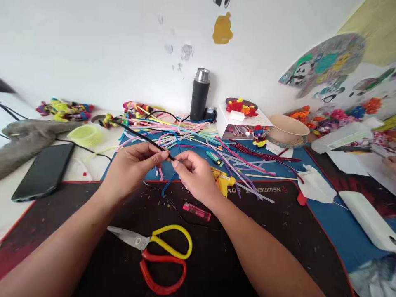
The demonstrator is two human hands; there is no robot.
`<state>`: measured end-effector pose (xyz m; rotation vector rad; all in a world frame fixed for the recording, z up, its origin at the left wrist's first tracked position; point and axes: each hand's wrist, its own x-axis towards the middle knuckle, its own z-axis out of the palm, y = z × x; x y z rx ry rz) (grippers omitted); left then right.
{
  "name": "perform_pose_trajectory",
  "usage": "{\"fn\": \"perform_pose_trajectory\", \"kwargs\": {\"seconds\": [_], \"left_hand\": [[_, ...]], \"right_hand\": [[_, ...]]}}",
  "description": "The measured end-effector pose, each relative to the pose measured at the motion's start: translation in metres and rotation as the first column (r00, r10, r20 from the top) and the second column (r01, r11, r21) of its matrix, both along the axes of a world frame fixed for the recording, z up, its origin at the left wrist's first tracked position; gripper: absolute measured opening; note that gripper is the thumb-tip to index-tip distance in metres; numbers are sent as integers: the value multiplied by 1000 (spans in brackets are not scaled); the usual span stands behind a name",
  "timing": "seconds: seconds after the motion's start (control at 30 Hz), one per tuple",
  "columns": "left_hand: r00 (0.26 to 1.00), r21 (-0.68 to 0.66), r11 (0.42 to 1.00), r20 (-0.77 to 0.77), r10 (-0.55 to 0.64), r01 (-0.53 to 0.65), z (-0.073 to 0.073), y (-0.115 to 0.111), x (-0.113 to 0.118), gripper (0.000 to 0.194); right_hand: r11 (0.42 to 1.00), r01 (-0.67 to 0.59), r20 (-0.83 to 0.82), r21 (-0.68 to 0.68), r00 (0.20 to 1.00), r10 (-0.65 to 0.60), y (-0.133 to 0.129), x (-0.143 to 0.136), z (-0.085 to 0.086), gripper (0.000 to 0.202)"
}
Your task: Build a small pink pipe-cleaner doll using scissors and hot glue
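Over the desk point(9, 214) slants a black pipe cleaner point(140, 136).

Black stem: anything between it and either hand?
Nothing visible. The left hand grips the black stem directly, and the right hand has its fingertips at the near end. The scissors and pink lighter lie on the mat, nearer the person, not between.

Black thermos point(200, 99), phone point(45, 171), tan bowl point(283, 135)
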<state>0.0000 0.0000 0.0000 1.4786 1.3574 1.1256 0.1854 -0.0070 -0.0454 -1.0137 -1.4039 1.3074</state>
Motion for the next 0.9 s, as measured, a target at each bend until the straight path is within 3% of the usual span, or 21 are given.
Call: {"fn": "perform_pose_trajectory", "kwargs": {"seconds": [0.4, 0.63, 0.9], "left_hand": [[1000, 21, 1000, 10, 2, -2, -3, 1, -1, 19], [997, 1, 1000, 74, -4, 4, -1, 0, 0, 37], [998, 0, 1000, 55, -12, 12, -8, 3, -3, 33]], "right_hand": [[999, 4, -65, -42, 998, -6, -1, 0, 3, 24], [998, 1, -96, -55, 995, -7, 0, 1, 3, 27], [999, 11, -102, -43, 995, -15, 0, 1, 5, 23]]}}
